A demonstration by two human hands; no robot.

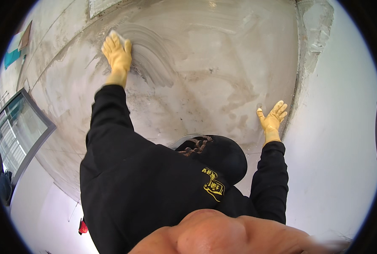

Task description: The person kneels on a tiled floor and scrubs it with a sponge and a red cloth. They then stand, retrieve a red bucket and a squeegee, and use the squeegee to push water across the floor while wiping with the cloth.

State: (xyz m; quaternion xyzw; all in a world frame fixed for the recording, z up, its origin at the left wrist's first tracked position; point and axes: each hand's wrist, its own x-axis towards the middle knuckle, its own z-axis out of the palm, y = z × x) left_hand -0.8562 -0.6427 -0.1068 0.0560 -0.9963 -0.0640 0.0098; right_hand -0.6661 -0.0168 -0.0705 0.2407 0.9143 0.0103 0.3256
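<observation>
Under the left hand: a pale piece (pixel 122 39), showing past the fingertips and in the gap by the thumb, on the grey surface (pixel 209 46); too little of it shows to tell what it is.
Yellow print: lettering and an emblem (pixel 214 186) on the black top (pixel 146 186) the person wears.
Left hand (pixel 117 55): in a yellow glove, fingers stretched out and close together, thumb apart, laid over the pale piece; whether it grips it, I cannot tell.
Right hand (pixel 272 120): in a matching glove, spread wide and holding nothing visible, near the right edge of the grey surface; contact with the surface is unclear.
Grey surface: smeared and blotchy, with curved streaks (pixel 156 53) fanning out just right of the left hand and darker patches toward the middle.
Right side: a rough, crumbly strip (pixel 317 38) borders a smooth white surface (pixel 332 139).
Left side: a dark-framed glass panel (pixel 19 131), with a teal item (pixel 12 58) and a brown board (pixel 25 36) beyond it.
Lower left: a small red item (pixel 83 227) against white.
</observation>
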